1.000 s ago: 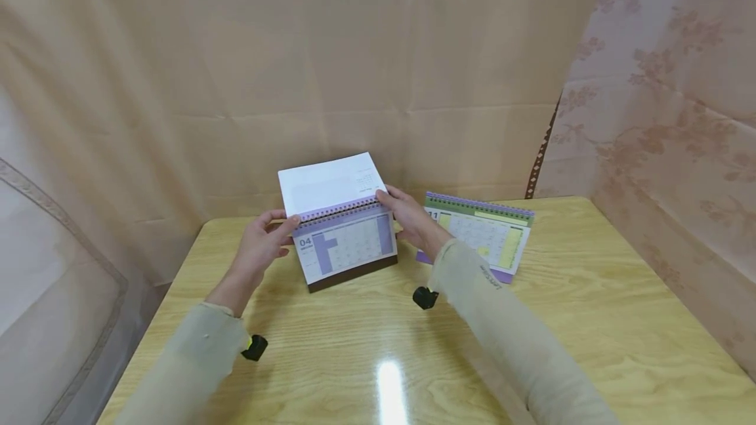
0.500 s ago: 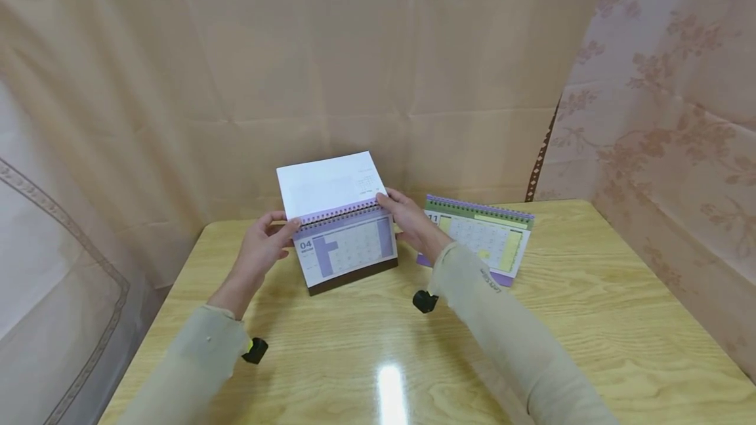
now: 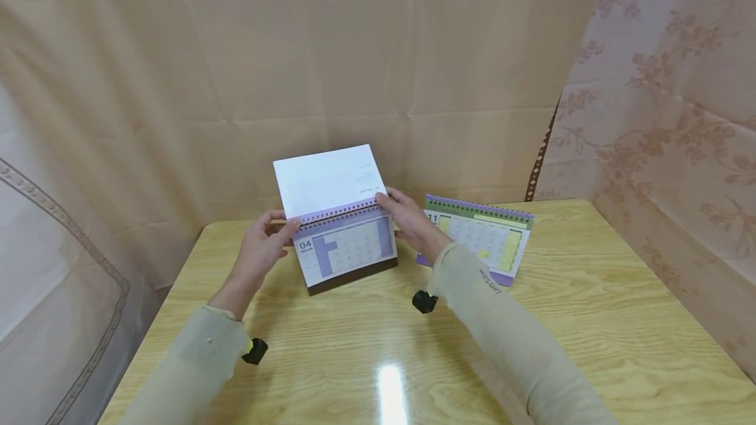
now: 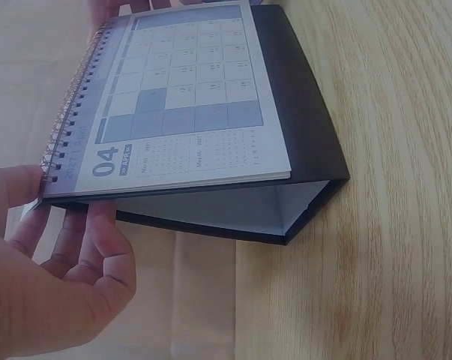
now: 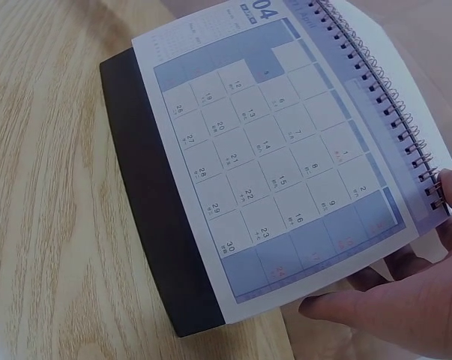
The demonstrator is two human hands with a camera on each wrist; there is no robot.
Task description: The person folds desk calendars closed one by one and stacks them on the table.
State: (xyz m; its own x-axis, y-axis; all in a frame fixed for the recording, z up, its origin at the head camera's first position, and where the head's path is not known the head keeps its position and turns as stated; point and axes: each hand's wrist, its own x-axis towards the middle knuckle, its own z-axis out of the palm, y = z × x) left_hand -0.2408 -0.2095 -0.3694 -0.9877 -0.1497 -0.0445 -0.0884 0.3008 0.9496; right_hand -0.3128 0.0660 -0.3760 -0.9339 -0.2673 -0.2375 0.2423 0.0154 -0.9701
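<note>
A spiral-bound desk calendar with a dark base stands on the wooden table, its front page showing month 04. One white page is raised upright above the spiral. My left hand pinches the spiral's left end between thumb and fingers. Gripping the right end is my right hand, thumb on the spiral and fingers behind the pages.
A second desk calendar, green and purple and showing 11, stands just right of my right hand. Beige fabric walls close in behind and at both sides. The table's left edge lies near my left forearm.
The raised white page has swung further up and back over the spiral. Both hands have stayed at the calendar's ends.
</note>
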